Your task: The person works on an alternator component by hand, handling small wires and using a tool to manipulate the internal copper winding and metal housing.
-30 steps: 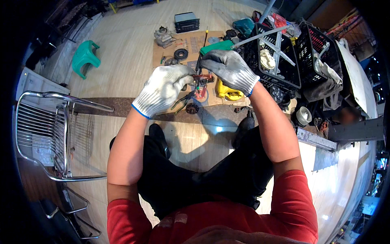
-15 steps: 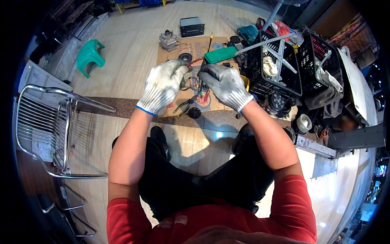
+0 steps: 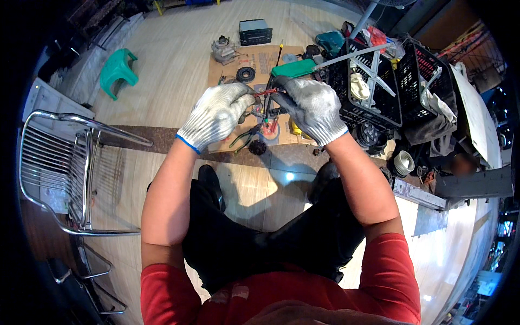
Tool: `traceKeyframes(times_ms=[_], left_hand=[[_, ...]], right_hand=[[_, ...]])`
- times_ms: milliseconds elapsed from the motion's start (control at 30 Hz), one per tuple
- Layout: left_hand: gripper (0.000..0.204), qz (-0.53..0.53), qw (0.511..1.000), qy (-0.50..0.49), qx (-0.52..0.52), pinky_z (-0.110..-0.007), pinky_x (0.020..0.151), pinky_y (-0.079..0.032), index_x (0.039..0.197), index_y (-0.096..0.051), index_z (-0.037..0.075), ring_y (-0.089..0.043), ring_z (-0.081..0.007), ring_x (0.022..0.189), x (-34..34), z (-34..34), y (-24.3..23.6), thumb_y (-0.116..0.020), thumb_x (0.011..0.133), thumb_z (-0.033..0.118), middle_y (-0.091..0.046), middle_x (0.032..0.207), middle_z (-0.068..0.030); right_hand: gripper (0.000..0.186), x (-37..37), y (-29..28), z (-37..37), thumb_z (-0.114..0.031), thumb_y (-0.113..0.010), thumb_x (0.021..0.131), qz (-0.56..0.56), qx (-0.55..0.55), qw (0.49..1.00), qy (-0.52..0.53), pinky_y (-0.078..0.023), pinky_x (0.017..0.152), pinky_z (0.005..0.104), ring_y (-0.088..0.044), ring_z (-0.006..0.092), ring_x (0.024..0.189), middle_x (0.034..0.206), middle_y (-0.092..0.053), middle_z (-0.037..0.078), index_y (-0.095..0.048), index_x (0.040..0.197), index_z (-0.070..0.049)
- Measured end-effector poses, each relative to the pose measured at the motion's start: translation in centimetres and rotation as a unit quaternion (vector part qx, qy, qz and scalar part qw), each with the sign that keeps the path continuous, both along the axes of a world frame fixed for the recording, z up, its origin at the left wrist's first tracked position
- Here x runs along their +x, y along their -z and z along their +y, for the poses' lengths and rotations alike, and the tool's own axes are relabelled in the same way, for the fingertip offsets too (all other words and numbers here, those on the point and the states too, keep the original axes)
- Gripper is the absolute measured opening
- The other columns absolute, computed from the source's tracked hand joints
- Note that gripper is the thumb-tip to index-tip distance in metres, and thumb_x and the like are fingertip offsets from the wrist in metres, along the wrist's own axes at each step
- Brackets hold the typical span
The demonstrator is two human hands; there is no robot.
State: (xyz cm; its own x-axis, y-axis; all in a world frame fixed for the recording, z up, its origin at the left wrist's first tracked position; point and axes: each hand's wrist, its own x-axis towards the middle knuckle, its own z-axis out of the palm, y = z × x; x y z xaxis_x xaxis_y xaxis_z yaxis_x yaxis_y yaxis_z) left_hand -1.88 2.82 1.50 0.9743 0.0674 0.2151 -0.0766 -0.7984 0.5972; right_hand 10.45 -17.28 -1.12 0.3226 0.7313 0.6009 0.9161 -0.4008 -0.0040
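Note:
My left hand (image 3: pixel 214 114) in a white knit glove is closed on the left end of a small red wire-like piece (image 3: pixel 265 92). My right hand (image 3: pixel 314 111), in a white glove with greyed fingers, pinches toward its other end. Fine detail between the fingers is too small to tell. Below them on a cardboard sheet (image 3: pixel 260 57) lie green-handled pliers (image 3: pixel 238 140), a dark round part (image 3: pixel 258 147), a long thin rod (image 3: pixel 280 51) and assorted small parts. A black ring (image 3: pixel 245 74) and a green elongated piece (image 3: pixel 293 68) sit just beyond my hands.
Cluttered black crates (image 3: pixel 391 111) and a white fan wheel (image 3: pixel 403 162) stand at the right. A chrome chair (image 3: pixel 54 162) and green stool (image 3: pixel 118 67) are at the left. A metal housing (image 3: pixel 223 50) and black box (image 3: pixel 254 32) sit at the back.
Since half a second ago, my right hand has risen and shifted right onto the red piece, which now lies more level. My left hand has moved slightly left.

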Motion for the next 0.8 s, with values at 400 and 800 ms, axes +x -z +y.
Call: traceKeyframes(times_ms=[400,800], left_hand=[[0.028,0.064,0.998,0.020,0.005,-0.046,0.078,-0.051,0.101,-0.068,0.000,-0.064,-0.0387,0.090,0.0,-0.2,-0.4,-0.057,0.094,0.025,-0.068,0.094,-0.0211],[0.028,0.023,0.991,0.131,-0.017,-0.036,0.063,-0.049,0.099,-0.065,-0.004,-0.061,-0.0223,0.067,-0.1,0.6,0.1,-0.056,0.096,0.022,-0.060,0.076,-0.0138]], right_hand=[[0.035,0.4,-0.4,-0.9,-0.037,-0.072,0.074,0.066,-0.086,0.994,-0.030,-0.055,0.060,0.0388,-0.070,0.0261,0.073,0.079,-0.069,0.007,-0.068,0.103,-0.018],[0.026,-0.3,-2.0,-1.6,-0.035,-0.063,0.089,0.008,-0.136,0.988,-0.076,-0.052,0.060,0.0400,-0.065,0.0288,0.071,0.078,-0.066,0.008,-0.071,0.103,-0.015]])
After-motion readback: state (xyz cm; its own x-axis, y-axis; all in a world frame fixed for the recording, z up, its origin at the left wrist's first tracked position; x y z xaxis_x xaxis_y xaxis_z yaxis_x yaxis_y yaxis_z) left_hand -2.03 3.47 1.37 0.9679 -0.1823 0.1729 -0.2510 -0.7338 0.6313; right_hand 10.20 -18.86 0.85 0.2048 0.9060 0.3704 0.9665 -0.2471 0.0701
